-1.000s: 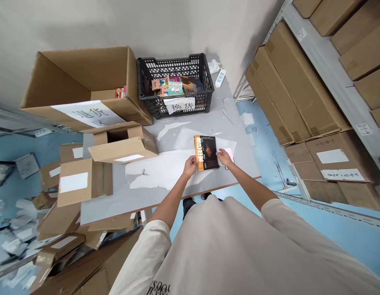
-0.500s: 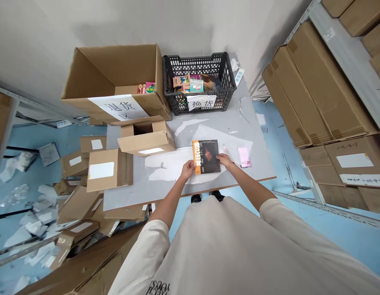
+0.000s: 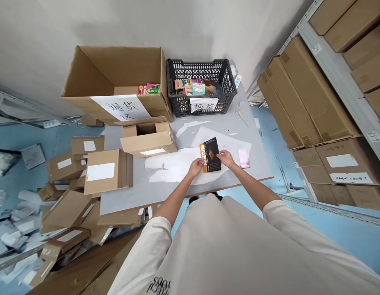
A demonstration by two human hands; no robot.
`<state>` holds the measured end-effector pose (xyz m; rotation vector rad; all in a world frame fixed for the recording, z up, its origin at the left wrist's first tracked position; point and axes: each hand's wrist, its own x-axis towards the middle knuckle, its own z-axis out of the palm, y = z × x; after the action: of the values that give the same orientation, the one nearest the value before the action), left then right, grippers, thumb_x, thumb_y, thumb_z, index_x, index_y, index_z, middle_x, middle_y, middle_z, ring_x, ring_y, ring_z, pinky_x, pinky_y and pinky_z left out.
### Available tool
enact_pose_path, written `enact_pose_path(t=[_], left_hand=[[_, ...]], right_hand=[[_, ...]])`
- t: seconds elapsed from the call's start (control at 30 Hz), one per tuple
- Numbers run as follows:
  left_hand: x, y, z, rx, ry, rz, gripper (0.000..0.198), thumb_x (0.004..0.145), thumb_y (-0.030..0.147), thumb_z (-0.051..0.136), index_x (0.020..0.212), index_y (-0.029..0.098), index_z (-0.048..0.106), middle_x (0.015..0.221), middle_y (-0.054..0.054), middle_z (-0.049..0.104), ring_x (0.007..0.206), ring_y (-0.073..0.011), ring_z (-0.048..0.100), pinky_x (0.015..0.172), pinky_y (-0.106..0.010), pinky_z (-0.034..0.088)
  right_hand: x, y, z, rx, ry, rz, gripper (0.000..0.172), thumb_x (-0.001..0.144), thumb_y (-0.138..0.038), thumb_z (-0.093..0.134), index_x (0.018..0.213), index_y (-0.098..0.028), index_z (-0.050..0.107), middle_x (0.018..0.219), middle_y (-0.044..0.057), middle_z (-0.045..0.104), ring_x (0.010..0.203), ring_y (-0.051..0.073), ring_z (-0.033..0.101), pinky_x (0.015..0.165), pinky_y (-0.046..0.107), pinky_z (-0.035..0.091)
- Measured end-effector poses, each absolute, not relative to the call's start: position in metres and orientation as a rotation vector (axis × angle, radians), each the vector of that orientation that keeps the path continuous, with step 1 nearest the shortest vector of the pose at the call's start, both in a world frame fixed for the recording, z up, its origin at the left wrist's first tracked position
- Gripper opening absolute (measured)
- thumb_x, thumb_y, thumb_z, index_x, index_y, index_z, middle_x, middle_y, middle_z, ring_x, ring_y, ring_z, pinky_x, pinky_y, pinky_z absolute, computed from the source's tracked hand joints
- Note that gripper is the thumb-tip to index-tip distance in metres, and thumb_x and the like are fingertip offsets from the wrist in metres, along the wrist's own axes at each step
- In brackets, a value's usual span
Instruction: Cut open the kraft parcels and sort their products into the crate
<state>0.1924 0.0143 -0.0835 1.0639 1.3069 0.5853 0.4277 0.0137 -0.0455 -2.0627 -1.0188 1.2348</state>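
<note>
Between my two hands is a book point(image 3: 213, 155) with a dark cover, a face picture on it and an orange strip down its left side. My left hand point(image 3: 196, 167) pinches its lower left edge. At the right edge, my right hand point(image 3: 226, 157) grips it between thumb and fingers. The book is tilted above white paper sheets point(image 3: 171, 164) spread on the grey table point(image 3: 140, 192). A pink-screened phone point(image 3: 244, 158) lies to the right of my right hand.
An open carton point(image 3: 97, 110) with a few books and a black plastic crate point(image 3: 202, 110) of books stand at the back. Smaller boxes point(image 3: 99, 174) sit on the left. Shelves with cartons point(image 3: 346, 164) rise on the right; boxes and paper scraps litter the floor at left.
The book has turned and tilted so it looks narrower, its right side now angled. Both hands have kept hold of it, the left hand shifting slightly right. The camera view has shifted a little.
</note>
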Motion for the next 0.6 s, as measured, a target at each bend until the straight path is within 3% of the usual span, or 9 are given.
enact_pose_path(t=[0.2,0.3,0.5,0.6], left_hand=[[0.184,0.01,-0.06,1.102,1.312,0.689,0.029,0.102,0.045,0.066,0.113,0.02,0.076,0.113,-0.01,0.082,0.1,-0.0244,0.078,0.101,-0.041,0.06],[0.164,0.008,-0.05,1.205,1.461,0.727,0.033,0.101,0.051,0.068,0.115,0.021,0.076,0.114,-0.01,0.082,0.102,-0.0256,0.076,0.1,-0.039,0.059],[0.117,0.008,-0.059,1.262,1.727,0.62,0.025,0.095,0.039,0.072,0.114,0.024,0.077,0.098,-0.007,0.081,0.094,-0.0263,0.074,0.091,-0.036,0.057],[0.107,0.008,-0.071,1.216,1.757,0.512,0.02,0.096,0.035,0.067,0.11,0.023,0.077,0.091,-0.005,0.08,0.088,-0.0243,0.073,0.086,-0.033,0.056]], right_hand=[[0.391,0.018,-0.026,-1.772,-1.137,1.486,0.031,0.098,-0.055,0.071,0.101,-0.024,0.069,0.096,0.005,0.081,0.088,0.022,0.077,0.082,0.031,0.059],[0.376,0.021,-0.024,-1.68,-1.106,1.665,0.029,0.103,-0.051,0.068,0.102,-0.022,0.072,0.107,0.009,0.083,0.092,0.022,0.079,0.082,0.031,0.06],[0.372,0.014,-0.048,-1.875,-1.119,1.665,0.009,0.095,-0.03,0.071,0.094,-0.021,0.074,0.107,0.008,0.082,0.095,0.022,0.078,0.094,0.036,0.061],[0.378,0.005,-0.063,-1.998,-1.113,1.606,0.013,0.091,-0.027,0.07,0.101,-0.021,0.078,0.116,0.01,0.083,0.112,0.027,0.078,0.106,0.042,0.059]])
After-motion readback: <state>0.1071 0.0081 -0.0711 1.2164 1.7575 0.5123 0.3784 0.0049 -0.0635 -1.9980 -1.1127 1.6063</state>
